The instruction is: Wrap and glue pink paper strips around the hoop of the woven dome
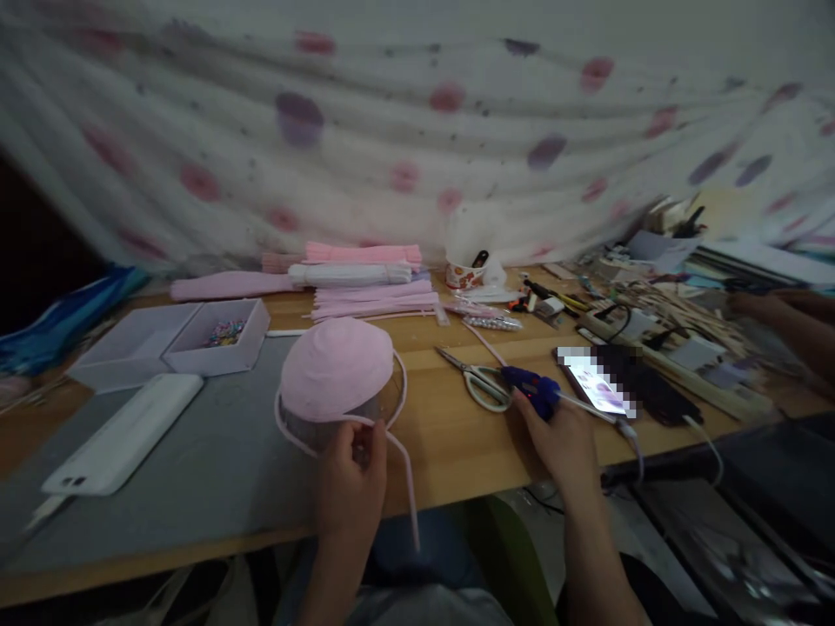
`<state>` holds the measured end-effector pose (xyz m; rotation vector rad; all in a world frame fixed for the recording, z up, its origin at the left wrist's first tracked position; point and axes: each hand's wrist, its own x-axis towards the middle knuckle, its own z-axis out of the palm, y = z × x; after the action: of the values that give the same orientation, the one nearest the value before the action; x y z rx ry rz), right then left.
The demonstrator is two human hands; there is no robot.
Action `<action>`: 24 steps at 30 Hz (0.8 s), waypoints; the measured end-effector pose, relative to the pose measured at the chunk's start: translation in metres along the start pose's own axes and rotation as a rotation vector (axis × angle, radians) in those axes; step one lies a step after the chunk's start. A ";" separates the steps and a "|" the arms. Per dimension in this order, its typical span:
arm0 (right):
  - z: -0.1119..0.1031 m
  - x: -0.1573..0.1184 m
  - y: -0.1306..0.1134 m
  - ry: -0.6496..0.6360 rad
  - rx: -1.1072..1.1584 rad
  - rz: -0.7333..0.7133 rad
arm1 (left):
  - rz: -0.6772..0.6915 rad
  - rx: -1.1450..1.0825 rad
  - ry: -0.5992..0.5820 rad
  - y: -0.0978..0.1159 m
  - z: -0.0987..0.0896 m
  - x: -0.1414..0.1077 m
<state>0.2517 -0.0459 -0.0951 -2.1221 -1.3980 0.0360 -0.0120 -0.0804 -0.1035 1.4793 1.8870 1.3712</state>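
A domed pink piece [336, 365], built of coiled pipe cleaner, sits on the grey mat's right edge. A loose pink pipe cleaner [410, 482] loops round its lower rim, and one end hangs over the table's front edge. My left hand [356, 469] pinches this pipe cleaner at the dome's near side; its fingertips are partly hidden. Farther right, my right hand [564, 439] is closed on a blue glue gun [531, 389], which lies low over the table with its nozzle to the left. Scissors [479, 382] with white handles lie just left of the glue gun.
Bundles of pink and white pipe cleaners [365, 276] lie at the back. White trays [212, 337], one with small beads, and a white power bank [123, 435] are at left. A lit phone [597, 382] and power strip [678, 361] lie right. Another person's hand [783, 309] shows far right.
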 end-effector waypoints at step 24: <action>-0.012 -0.073 -0.108 -0.517 0.531 -0.564 | -0.206 -0.306 -0.184 0.013 0.000 0.004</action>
<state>0.1332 -0.0840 -0.0539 -1.2771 -1.9689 0.6899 -0.0069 -0.0770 -0.0916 1.1821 1.5845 1.3101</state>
